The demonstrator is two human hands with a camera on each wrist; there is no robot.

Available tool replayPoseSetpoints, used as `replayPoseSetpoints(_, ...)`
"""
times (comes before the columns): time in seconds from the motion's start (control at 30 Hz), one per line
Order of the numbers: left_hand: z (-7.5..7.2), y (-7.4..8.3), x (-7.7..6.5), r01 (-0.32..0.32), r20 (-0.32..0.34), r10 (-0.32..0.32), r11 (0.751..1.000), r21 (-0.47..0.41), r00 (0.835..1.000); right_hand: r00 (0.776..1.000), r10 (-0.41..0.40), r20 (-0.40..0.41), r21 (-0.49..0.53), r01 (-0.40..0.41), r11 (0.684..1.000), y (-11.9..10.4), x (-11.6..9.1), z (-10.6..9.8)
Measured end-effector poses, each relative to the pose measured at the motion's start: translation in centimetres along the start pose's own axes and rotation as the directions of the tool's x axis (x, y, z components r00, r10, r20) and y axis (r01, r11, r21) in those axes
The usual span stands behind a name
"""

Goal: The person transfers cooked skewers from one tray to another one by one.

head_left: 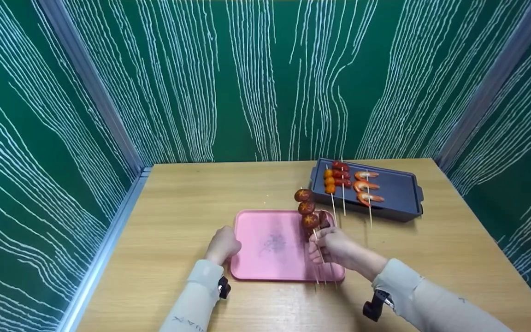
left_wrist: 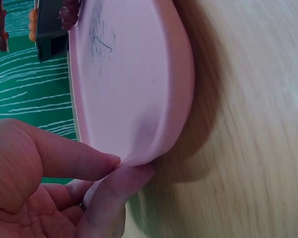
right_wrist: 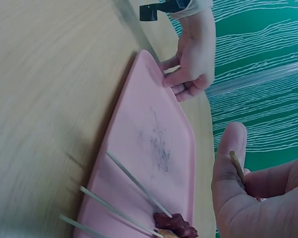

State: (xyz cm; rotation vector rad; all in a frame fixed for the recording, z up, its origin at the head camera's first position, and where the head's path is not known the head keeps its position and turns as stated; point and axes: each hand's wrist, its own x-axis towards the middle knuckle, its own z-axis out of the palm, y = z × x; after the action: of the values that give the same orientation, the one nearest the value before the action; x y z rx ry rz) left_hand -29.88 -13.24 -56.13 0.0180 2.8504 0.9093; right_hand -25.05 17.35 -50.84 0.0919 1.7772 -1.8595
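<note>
Your R sleeve (head_left: 450, 295) is sitting nearest the cam, front-right of the pink tray (head_left: 256, 263). Your R hand (head_left: 334, 246) is pinching the mushroom skewer (head_left: 306, 207) by its stick, above the tray's R part, caps pointing toward its back rim. Your L hand (head_left: 224, 244) is pinching the tray's L rim btwn thumb & index. Main risk: the caps are prob. weighing on the far end, so w/ a loose pinch the thin stick could be rolling & the caps swinging down. Also, a dark red meat skewer (right_wrist: 176, 225) is lying on the tray's R part, w/ bare sticks (right_wrist: 140, 185) reaching the front rim; if your R wrist's too low you could be snagging those. Behind-right of the tray, a griddle pan (head_left: 399, 189) is holding a sausage skewer (head_left: 342, 174), an orange-ball skewer (head_left: 329, 180) & a shrimp skewer (head_left: 367, 186), sticks jutting trayward; a low pass could be knocking 'em askew. Any upward tug from your L pinch could be tipping the tray & sliding its load; can't tell if that rim's lifting.
</note>
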Motion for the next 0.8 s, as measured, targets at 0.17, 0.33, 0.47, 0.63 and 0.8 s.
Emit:
replayPoseSetpoints(0.17,0.2,-0.3,0.2,-0.003,-0.003,0.003,1.0,-0.004,1.0,1.0,-0.003,-0.018,-0.003,0.003,1.0,0.9,0.4,0.5)
replayPoseSetpoints(0.33,0.3,-0.3,0.4,0.014,0.005,-0.014,1.0,-0.022,1.0,0.999,0.006,-0.033,0.01,-0.005,1.0,1.7,0.8,1.2)
replayPoseSetpoints(0.47,0.3,-0.3,0.5,0.031,0.015,-0.031,0.999,-0.028,0.999,0.999,0.005,-0.038,0.032,-0.004,0.999,2.3,1.0,1.7)
replayPoseSetpoints(0.63,0.4,-0.4,0.6,0.048,0.025,-0.048,0.999,-0.016,0.999,0.999,0.027,-0.032,0.067,-0.025,0.997,3.1,1.3,2.3)
replayPoseSetpoints(0.8,0.4,-0.4,0.7,0.057,0.024,-0.057,0.998,0.022,0.998,0.997,0.059,-0.058,0.103,-0.052,0.993,3.8,1.8,2.9)
